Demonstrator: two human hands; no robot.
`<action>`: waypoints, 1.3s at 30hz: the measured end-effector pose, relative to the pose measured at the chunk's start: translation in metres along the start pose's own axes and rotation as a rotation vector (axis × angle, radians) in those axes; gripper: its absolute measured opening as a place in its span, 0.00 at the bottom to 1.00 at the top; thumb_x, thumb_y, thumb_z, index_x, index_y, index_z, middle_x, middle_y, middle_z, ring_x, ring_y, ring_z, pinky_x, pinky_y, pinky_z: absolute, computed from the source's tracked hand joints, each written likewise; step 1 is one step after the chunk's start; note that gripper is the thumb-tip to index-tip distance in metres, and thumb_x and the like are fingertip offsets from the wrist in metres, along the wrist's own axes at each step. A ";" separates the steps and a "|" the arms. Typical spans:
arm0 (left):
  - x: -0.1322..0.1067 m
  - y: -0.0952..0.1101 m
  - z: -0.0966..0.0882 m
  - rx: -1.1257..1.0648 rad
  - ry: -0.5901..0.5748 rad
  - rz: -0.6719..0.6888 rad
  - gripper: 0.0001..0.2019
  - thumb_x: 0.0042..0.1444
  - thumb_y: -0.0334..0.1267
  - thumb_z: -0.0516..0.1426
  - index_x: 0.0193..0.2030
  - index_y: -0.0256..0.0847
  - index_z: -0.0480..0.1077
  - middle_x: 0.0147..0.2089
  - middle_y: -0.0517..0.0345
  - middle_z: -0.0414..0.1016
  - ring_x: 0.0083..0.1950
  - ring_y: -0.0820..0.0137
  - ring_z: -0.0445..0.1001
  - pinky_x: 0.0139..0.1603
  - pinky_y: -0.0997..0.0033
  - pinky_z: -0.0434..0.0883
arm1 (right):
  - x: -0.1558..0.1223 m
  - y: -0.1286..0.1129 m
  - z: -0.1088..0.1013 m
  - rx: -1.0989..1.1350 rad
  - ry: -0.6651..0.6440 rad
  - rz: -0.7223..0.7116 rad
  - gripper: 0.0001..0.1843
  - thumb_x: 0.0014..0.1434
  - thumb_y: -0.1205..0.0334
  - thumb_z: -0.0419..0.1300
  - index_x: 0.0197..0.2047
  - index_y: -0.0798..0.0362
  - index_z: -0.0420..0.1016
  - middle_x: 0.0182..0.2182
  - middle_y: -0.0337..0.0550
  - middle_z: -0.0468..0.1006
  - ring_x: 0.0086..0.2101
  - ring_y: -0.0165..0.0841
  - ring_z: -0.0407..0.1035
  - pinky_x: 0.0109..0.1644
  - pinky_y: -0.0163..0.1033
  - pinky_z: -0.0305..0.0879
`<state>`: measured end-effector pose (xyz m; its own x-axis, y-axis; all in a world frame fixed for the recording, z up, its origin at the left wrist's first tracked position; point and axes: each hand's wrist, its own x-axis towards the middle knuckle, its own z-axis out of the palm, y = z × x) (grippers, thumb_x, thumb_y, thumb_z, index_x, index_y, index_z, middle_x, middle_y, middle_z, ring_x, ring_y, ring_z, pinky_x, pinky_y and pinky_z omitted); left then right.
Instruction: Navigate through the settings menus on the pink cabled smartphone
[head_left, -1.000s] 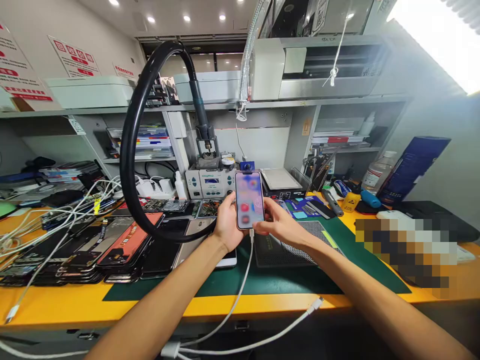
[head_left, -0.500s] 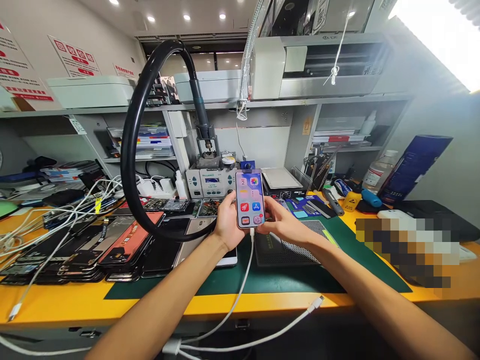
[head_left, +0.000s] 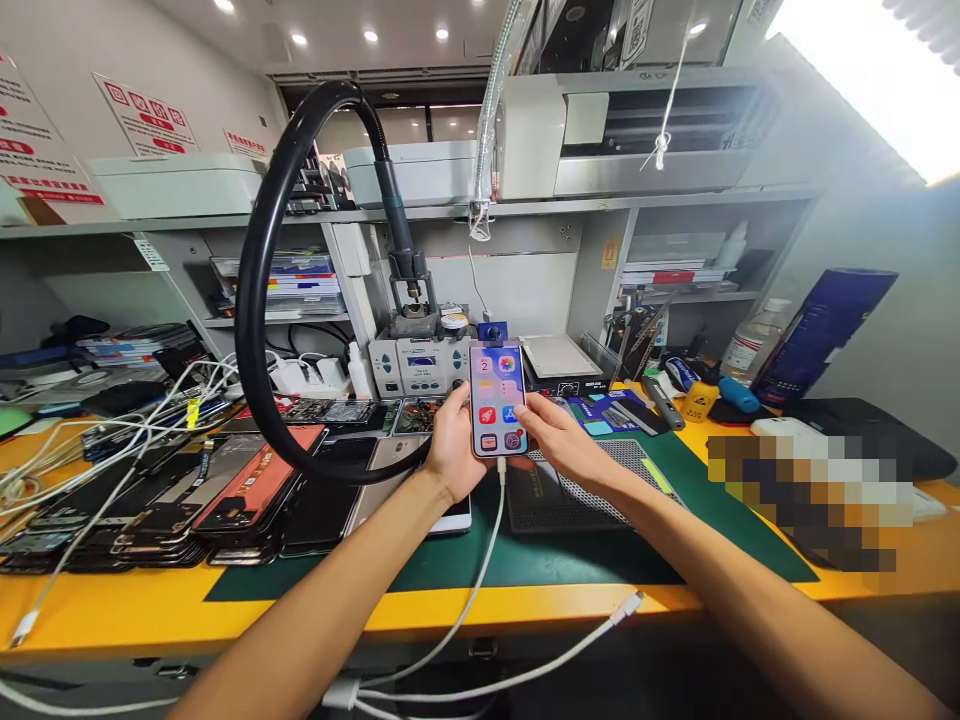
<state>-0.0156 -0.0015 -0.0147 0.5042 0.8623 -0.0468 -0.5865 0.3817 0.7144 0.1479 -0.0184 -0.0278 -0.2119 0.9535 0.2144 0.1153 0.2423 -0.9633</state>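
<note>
Upright in my left hand (head_left: 452,440) is a lit smartphone (head_left: 496,398), its screen showing coloured app icons. My left hand is closed around its left side, with the thumb along the edge. My right hand (head_left: 559,438) is at the phone's right side, a fingertip over the screen near the blue icon; its fingers are stretched out, and some of them are partly hidden behind. A white charging cable (head_left: 491,540) is plugged into the bottom of the phone and hangs over the table's front edge. Behind the phone, a small blue device (head_left: 493,333) shows.
Stacked phone screens and parts (head_left: 255,480) cover the left side. A black hose (head_left: 251,290) arches over them from the grey soldering station (head_left: 420,368). A perforated black plate (head_left: 570,500) lies on the green mat (head_left: 720,530). Another white cable end (head_left: 626,608) hangs in front.
My right hand's finger has moved from the phone's right edge onto the screen, near the blue icon. The phone stays in my left hand, and the view has shifted slightly.
</note>
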 end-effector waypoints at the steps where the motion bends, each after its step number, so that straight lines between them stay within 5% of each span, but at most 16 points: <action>1: 0.000 0.000 0.000 0.001 -0.009 -0.001 0.30 0.74 0.51 0.40 0.62 0.31 0.73 0.48 0.40 0.82 0.45 0.53 0.82 0.45 0.53 0.80 | 0.001 0.001 0.000 0.008 0.014 0.001 0.17 0.65 0.45 0.58 0.43 0.51 0.71 0.36 0.39 0.73 0.36 0.33 0.65 0.41 0.40 0.64; 3: 0.000 0.000 -0.001 0.005 -0.030 -0.008 0.30 0.74 0.51 0.41 0.62 0.32 0.73 0.48 0.40 0.82 0.46 0.53 0.82 0.45 0.52 0.80 | 0.002 0.002 -0.002 0.066 0.010 0.009 0.20 0.67 0.42 0.54 0.42 0.51 0.72 0.36 0.39 0.74 0.36 0.34 0.66 0.42 0.41 0.64; 6: 0.001 0.000 -0.001 0.008 -0.026 -0.017 0.30 0.74 0.52 0.40 0.63 0.32 0.73 0.50 0.40 0.82 0.46 0.52 0.82 0.45 0.50 0.80 | 0.001 0.002 -0.004 0.085 -0.027 0.006 0.13 0.61 0.55 0.60 0.47 0.51 0.73 0.40 0.40 0.76 0.39 0.34 0.69 0.43 0.41 0.66; 9: 0.002 -0.001 -0.001 -0.010 0.005 -0.009 0.31 0.74 0.52 0.40 0.62 0.31 0.73 0.50 0.39 0.82 0.47 0.52 0.82 0.47 0.50 0.79 | -0.002 0.001 -0.003 0.033 -0.109 0.003 0.27 0.50 0.68 0.64 0.55 0.49 0.69 0.48 0.42 0.76 0.43 0.36 0.71 0.46 0.41 0.69; 12: 0.004 -0.002 -0.002 -0.018 0.040 0.030 0.30 0.74 0.51 0.42 0.60 0.30 0.75 0.49 0.40 0.82 0.48 0.54 0.82 0.50 0.54 0.78 | -0.005 0.002 0.001 -0.008 -0.120 -0.005 0.36 0.49 0.69 0.66 0.60 0.48 0.63 0.53 0.44 0.74 0.47 0.37 0.72 0.50 0.43 0.71; 26: 0.001 -0.005 -0.001 0.009 0.089 0.029 0.28 0.74 0.50 0.43 0.55 0.33 0.78 0.46 0.45 0.83 0.48 0.57 0.82 0.50 0.59 0.78 | -0.003 -0.001 0.023 0.049 0.103 0.075 0.18 0.57 0.56 0.64 0.49 0.48 0.66 0.44 0.42 0.76 0.40 0.35 0.73 0.37 0.39 0.74; 39: 0.003 -0.009 -0.006 0.042 -0.110 -0.047 0.29 0.74 0.51 0.41 0.67 0.35 0.70 0.50 0.41 0.82 0.47 0.53 0.83 0.47 0.49 0.80 | 0.005 -0.004 0.007 0.125 0.193 0.131 0.29 0.54 0.33 0.65 0.29 0.54 0.74 0.25 0.40 0.74 0.25 0.30 0.63 0.29 0.37 0.58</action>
<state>-0.0128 -0.0005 -0.0260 0.5981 0.8014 -0.0053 -0.5352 0.4044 0.7417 0.1397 -0.0163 -0.0239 -0.0128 0.9947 0.1020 0.0057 0.1021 -0.9948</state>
